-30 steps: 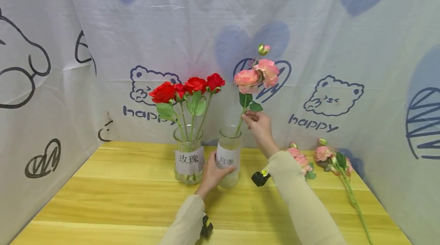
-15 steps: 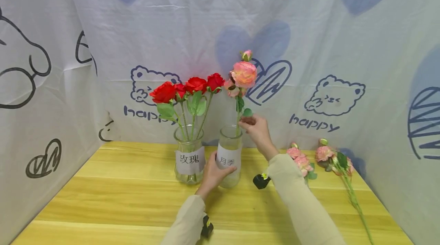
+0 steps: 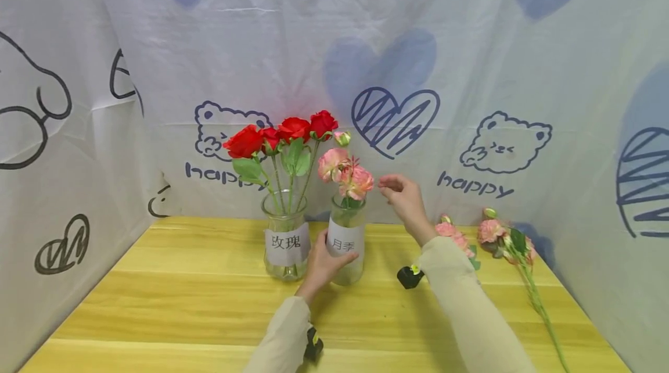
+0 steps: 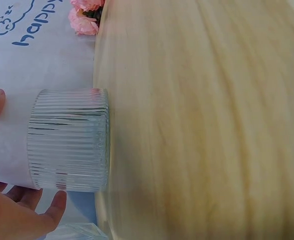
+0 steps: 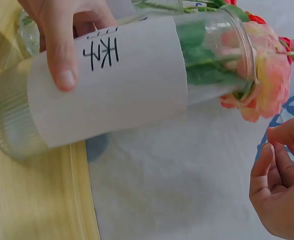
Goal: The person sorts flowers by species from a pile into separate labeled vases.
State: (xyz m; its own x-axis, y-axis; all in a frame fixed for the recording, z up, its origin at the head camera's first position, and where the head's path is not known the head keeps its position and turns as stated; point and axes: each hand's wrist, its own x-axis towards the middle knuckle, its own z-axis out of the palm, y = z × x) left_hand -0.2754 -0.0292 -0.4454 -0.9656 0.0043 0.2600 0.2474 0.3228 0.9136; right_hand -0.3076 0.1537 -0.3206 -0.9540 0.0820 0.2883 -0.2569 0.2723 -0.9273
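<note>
My left hand (image 3: pixel 323 265) grips a tall glass vase (image 3: pixel 355 217) with a white paper label, its fingers round one side and the thumb across the front. Ribbed glass (image 4: pixel 71 140) shows at the vase's base in the left wrist view. Pink flowers (image 3: pixel 355 181) with a bud above them stand in this vase, the blooms sitting low over its rim. Just right of the blooms is my right hand (image 3: pixel 410 204), apart from them and holding nothing. Its fingers (image 5: pixel 264 165) are loosely curled with the thumb near the fingertips, as the right wrist view shows.
A second labelled glass vase (image 3: pixel 284 222) holding several red roses (image 3: pixel 292 129) stands close on the left. Pink flowers (image 3: pixel 453 237) and another pink stem (image 3: pixel 533 291) lie at the right of the wooden table (image 3: pixel 183 291). A printed cloth (image 3: pixel 261 59) hangs behind.
The pink flowers have dropped down into the vase from above its rim and turned. My right hand has let go of the stem and shifted right. My left hand still grips the vase.
</note>
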